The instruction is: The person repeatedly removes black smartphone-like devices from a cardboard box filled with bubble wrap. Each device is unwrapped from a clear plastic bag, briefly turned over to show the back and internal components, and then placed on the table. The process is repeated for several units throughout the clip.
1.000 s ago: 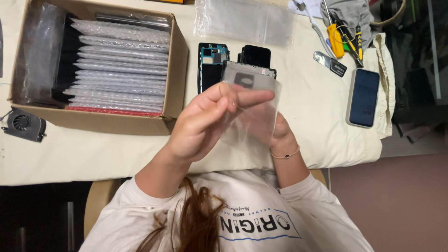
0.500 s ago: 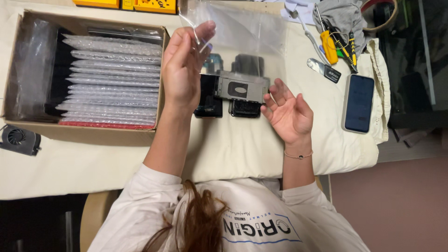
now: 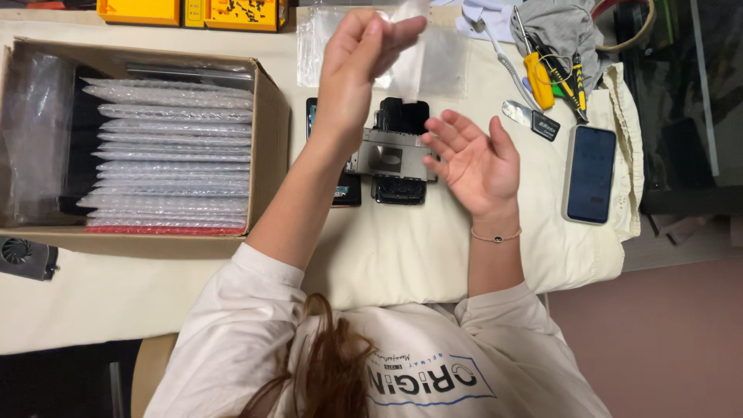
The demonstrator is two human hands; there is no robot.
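Pinched between thumb and fingertips, a clear plastic sleeve [image 3: 402, 66] hangs from the left hand [image 3: 352, 70], which is raised over the far middle of the desk [image 3: 93, 302]. That grip is closed on the top edge of the sleeve and nothing else. The right hand [image 3: 472, 159] has no grip at all: fingers spread, palm open, empty, hovering just right of the silver phone frame [image 3: 391, 155].

That frame lies flat across two black phone parts [image 3: 402, 116], near the middle of the scene, right below the lifted sleeve. So, as I read it, this is the unwrapping bit: sleeve up in the air, part bare on the pad. Anything that follows with the frame calls for the open right hand to come down left onto it, and the sleeve needs a free spot; another clear bag [image 3: 445, 58] already lies flat at the far side.

Further out: on the left, a cardboard box [image 3: 271, 131] packed with bubble-wrap pouches [image 3: 170, 155] standing in a row. To the right, a dark smartphone [image 3: 590, 174] lying face up, and far right some hand tools with yellow handles [image 3: 538, 81] by a grey cloth [image 3: 553, 23]. It all sits on a white padded cover [image 3: 402, 248] over the desk. Small black fan [image 3: 23, 255] at the near left, yellow cases [image 3: 139, 9] far left, pinkish floor [image 3: 665, 333] near right.
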